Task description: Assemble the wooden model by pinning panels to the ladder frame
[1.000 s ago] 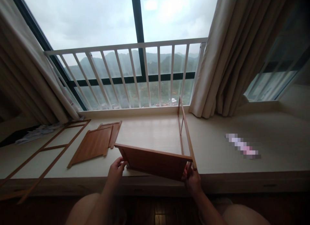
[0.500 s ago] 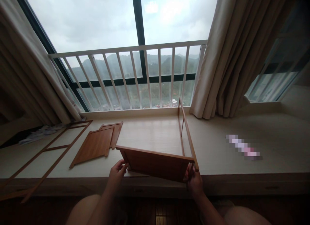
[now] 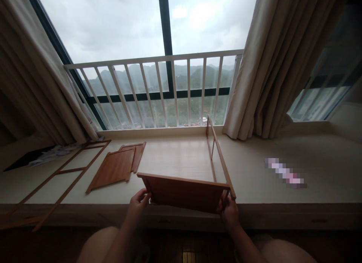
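Observation:
A brown wooden shelf panel [image 3: 183, 193] stands tilted on the pale window ledge [image 3: 254, 180], its top edge toward me. My left hand [image 3: 137, 204] is closed on the panel's lower left corner. My right hand [image 3: 229, 212] is closed on its right end, where the panel meets an upright ladder-like wooden side frame [image 3: 218, 157] that runs away from me toward the window.
Two more wooden panels [image 3: 115, 166] lie flat on the ledge to the left, beside a second side frame [image 3: 56, 180] lying flat. Crumpled paper [image 3: 53, 151] lies at far left. A white railing [image 3: 158, 91] and curtains [image 3: 271, 63] back the ledge. My knees show below.
The panel has tipped a little more upright and sits squarer against the side frame. Both hands keep their hold. The view has shifted slightly.

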{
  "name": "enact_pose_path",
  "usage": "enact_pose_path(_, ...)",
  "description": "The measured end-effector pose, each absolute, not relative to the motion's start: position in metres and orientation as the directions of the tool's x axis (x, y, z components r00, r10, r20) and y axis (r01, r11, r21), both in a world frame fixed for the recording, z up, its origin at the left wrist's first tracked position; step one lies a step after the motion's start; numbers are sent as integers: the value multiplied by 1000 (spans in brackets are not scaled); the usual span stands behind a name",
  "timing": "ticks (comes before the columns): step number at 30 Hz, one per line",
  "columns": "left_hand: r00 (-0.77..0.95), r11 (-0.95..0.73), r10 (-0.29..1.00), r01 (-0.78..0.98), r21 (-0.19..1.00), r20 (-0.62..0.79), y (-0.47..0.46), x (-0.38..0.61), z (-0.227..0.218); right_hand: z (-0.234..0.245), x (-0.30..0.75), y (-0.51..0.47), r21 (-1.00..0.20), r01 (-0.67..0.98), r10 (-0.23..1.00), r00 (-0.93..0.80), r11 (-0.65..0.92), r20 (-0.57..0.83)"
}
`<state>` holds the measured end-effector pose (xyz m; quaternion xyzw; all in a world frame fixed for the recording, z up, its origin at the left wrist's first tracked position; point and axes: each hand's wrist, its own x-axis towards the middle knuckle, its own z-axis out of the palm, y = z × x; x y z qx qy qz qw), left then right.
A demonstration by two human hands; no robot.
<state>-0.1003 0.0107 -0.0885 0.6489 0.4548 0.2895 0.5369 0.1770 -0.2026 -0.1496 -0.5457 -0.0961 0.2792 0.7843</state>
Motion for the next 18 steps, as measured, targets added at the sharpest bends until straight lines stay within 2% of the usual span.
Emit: enact_pose_path(18, 398, 4, 910, 274, 962, -117, 9, -102, -91, -159, 179, -200, -910, -363, 506, 834, 201, -221)
